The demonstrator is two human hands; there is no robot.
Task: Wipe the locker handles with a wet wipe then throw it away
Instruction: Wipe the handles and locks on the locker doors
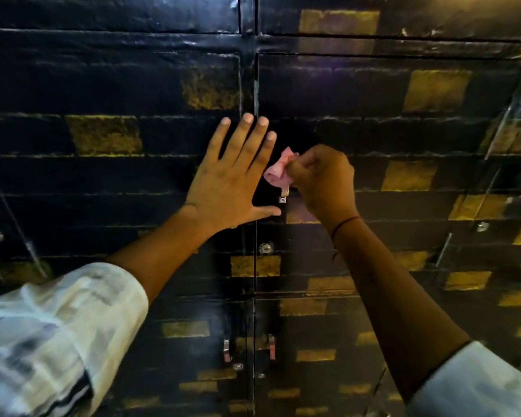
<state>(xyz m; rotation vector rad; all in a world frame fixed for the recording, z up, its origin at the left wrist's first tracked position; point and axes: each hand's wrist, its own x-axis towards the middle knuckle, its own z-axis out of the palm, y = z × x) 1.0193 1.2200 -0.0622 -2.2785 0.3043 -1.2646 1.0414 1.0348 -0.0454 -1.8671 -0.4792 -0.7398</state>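
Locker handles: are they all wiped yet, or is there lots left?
Done: can't tell. Now: the right hand rubs the pink wipe on a handle while the left hand lies flat on the door. Left: the lower handles, then binning the wipe.

left hand left of wipe

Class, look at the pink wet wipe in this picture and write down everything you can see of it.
The wet wipe is pale pink, soft and thin-looking, crumpled into a loose bunch with folds and a curled edge. The right hand pinches it with curled fingers, which hide part of it. It sits against the dark locker door, over the upper part of a small metal handle whose lower end shows below it. The left hand lies flat beside it on the doors; whether it touches the wipe cannot be told.
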